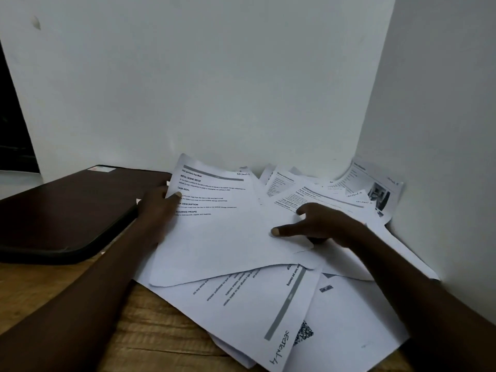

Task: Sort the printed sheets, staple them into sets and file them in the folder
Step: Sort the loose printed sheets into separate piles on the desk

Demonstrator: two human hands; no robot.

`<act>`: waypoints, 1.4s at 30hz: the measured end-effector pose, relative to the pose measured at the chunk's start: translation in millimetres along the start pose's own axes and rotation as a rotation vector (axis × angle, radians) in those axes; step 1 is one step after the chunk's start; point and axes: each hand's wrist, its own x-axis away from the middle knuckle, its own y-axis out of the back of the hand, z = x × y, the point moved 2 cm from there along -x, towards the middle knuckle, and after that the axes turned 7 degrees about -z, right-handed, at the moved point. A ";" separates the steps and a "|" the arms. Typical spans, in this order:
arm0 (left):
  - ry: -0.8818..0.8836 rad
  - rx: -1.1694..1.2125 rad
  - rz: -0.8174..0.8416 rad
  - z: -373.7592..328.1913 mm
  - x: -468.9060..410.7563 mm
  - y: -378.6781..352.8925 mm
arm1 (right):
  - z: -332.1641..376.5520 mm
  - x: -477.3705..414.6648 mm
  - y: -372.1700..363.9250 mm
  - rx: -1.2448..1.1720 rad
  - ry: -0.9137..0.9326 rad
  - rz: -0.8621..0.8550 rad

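Several printed sheets lie overlapping in a loose heap on the wooden table. The top sheet, headed with a grey bar and marked "Section-1", is pinched at its left edge by my left hand, thumb on its face. My right hand rests on the heap to the right, thumb stretched out over the top sheet's right side, fingers lying on the sheets behind. A sheet marked "Section-4" lies upside down nearest me. A dark brown folder lies shut at the left. No stapler is in view.
White walls close the table in at the back and right, forming a corner where a sheet with a photo curls up. Bare wooden table shows at the front left.
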 end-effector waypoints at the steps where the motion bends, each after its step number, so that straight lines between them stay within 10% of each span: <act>1: 0.006 0.010 0.002 2.1 -2.4 0.1 | 2.6 -2.2 -6.8 -0.081 0.001 0.011; 11: 0.157 0.228 -0.058 -12.5 3.3 -5.6 | 11.0 4.1 -16.5 -0.631 0.021 0.437; 18: 0.228 0.397 0.318 -37.1 21.0 -7.9 | 18.5 -0.3 -23.0 -0.740 0.135 -0.014; 21: 0.225 0.401 0.394 -36.4 23.0 -11.6 | 23.5 4.1 -13.4 -0.868 0.144 0.042; 33: 0.103 0.470 -0.313 -24.8 -15.5 19.8 | 13.1 86.4 4.7 0.255 0.329 0.139; 42: 0.100 0.594 -0.378 -29.7 -6.2 25.0 | 71.3 147.0 -41.3 0.362 0.563 0.300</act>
